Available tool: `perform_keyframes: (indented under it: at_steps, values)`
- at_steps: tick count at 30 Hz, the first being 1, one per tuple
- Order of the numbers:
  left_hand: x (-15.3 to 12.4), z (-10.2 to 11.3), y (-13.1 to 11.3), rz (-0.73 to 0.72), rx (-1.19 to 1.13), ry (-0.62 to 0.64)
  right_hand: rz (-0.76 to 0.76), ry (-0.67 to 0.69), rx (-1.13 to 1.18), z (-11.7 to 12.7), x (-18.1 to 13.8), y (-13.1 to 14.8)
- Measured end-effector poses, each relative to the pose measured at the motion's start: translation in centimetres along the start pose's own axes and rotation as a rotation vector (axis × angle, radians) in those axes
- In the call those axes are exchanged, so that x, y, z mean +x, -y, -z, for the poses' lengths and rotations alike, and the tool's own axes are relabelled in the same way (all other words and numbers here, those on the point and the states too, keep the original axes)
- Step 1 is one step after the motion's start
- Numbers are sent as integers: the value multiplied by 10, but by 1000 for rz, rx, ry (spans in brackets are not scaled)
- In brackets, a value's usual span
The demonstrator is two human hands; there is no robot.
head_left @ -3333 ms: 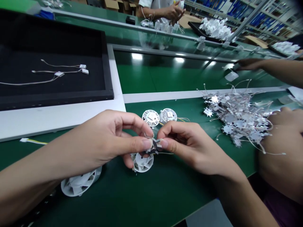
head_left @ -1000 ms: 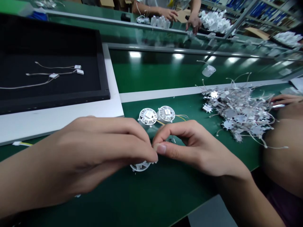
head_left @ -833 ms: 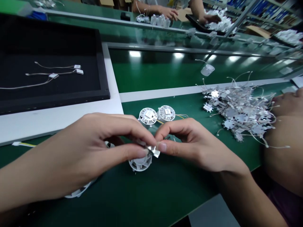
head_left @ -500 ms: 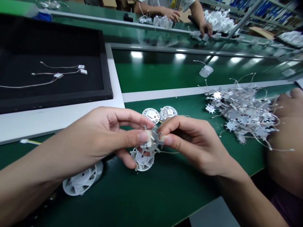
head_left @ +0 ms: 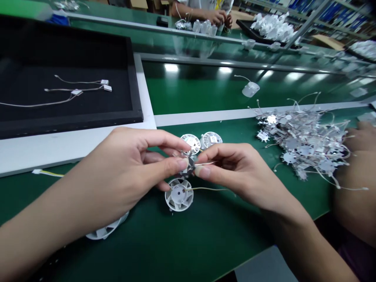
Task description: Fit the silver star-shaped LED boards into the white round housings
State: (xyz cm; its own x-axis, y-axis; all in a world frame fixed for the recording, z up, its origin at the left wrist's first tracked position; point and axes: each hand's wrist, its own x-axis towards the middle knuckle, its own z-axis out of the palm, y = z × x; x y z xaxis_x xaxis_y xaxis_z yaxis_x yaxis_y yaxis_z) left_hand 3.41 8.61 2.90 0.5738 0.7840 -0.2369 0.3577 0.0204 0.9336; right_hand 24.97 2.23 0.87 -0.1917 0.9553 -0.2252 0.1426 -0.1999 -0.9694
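Observation:
My left hand [head_left: 141, 164] pinches a small silver star-shaped metal plate [head_left: 190, 166] between thumb and fingers. My right hand [head_left: 237, 168] closes its thumb and forefinger at the plate's right side, around a thin pale wire [head_left: 207, 163] that runs from it. The fingers hide much of the plate. Just below the hands, a white round fan-like part [head_left: 179, 195] lies on the green table with its own cable trailing right. Behind the fingers sit two similar round parts, one [head_left: 192, 144] partly covered and another [head_left: 212, 139]. A further white round part [head_left: 107, 231] is partly under my left forearm.
A heap of star-shaped plates with wires [head_left: 305, 141] lies at right, beside another person's arm [head_left: 357, 176]. A black tray [head_left: 135, 94] holds several wired pieces at left. A clear cup-like part [head_left: 250, 89] rests on the green strip. Across it, a person's hands [head_left: 219, 17] work.
My hands have turned the plate more edge-on, and a wire now shows between my right fingers. My left fingers have lifted off the lower round part. The person opposite has brought both hands together.

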Motion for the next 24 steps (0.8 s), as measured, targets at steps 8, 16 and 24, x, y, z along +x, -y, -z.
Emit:
perform_keyframes:
  at_steps: [8,16,24]
  values:
    - [-8,-7,10,-250,327,-3,71,-83,-155,1,3,0]
    - [-28,-11,22,-486,901,82,59,135,-348,4,-2,3]
    - [-26,-23,21,-363,1137,189,-109,263,-568,2,1,1]
